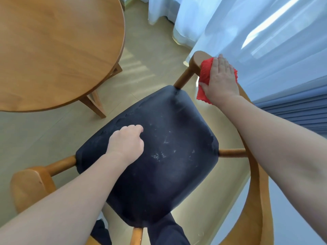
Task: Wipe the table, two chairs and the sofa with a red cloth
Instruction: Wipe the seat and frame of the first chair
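Partly hidden, red cloth (205, 72) under flat right hand (220, 80); left hand (127, 144) curled, empty.

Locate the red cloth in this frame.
Head view, upper right: the cloth is draped over the end of the chair's armrest, pressed under the right hand, close to the white curtain.

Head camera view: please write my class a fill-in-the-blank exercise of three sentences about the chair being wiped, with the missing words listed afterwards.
1. The right hand presses a ____ cloth onto the armrest of the chair.
2. The left hand, fingers curled, holds ____.
3. The wooden table has a ____ top.
Missing words: red; nothing; round.
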Demonstrator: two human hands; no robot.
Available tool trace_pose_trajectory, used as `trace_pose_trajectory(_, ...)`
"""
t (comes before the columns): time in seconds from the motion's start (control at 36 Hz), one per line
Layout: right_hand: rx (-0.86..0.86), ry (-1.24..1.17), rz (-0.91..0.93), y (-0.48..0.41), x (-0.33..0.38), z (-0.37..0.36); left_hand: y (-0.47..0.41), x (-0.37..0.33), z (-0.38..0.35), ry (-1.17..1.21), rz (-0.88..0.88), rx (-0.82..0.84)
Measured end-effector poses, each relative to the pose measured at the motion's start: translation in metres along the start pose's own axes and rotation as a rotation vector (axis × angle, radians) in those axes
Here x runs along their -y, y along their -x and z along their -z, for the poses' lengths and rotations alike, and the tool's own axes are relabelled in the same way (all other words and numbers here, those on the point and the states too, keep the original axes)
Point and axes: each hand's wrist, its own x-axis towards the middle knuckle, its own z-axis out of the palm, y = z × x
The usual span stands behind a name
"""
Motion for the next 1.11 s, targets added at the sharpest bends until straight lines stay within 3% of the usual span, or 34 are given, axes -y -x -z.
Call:
trace_pose_trajectory(0.31,-0.026,-0.020,0.091,-0.038,0.035,0.006,-0.001,0.025,0.005,0.042,0.041,-0.011)
trace_pose_trajectory(0.47,-0.160,-0.027,0.247,-0.058,0.053,0.009,0.005,0.045,0.006,0.042,0.063,-0.024)
trace_pose_trajectory(0.64,-0.204,-0.190,0.260,-0.041,0.068,0.019,0.019,0.064,0.011,0.055,0.091,-0.008)
trace_pose_trajectory(0.75,-0.122,-0.286,0.310,-0.015,0.084,0.028,0.028,0.073,0.020,0.073,0.088,-0.010)
trace_pose_trajectory(1.0,0.022,-0.511,0.097,0.082,0.098,0.034,0.059,0.081,0.055,0.088,-0.025,-0.008)
trace_pose_trajectory(1.11,-0.013,-0.585,-0.085,0.146,0.084,0.044,0.077,0.081,0.069,0.072,-0.090,-0.009)
